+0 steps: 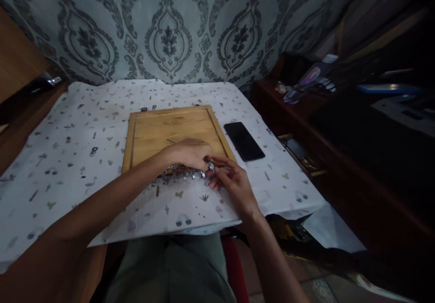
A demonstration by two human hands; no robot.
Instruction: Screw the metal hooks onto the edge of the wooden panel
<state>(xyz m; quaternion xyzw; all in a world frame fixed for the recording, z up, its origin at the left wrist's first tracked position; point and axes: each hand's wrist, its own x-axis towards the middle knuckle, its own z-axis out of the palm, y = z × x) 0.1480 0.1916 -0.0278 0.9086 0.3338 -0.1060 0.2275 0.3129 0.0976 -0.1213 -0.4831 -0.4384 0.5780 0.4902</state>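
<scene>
A shallow wooden tray [149, 133] lies on a table covered with a patterned white cloth [68, 158]. Along the tray's near edge runs a row of several small shiny metal pieces [176, 174]. My left hand [186, 152] rests curled over the row, with a thin stick poking out behind its fingers. My right hand [229, 180] sits at the row's right end, its fingers pinched on one of the small metal pieces [210, 167]. What the left fingers hold is hidden.
A black phone [244, 141] lies face up on the cloth, right of the tray. A dark wooden shelf [306, 126] with clutter stands to the right. Patterned wallpaper [170, 31] backs the table. My lap and a red seat show below the table edge.
</scene>
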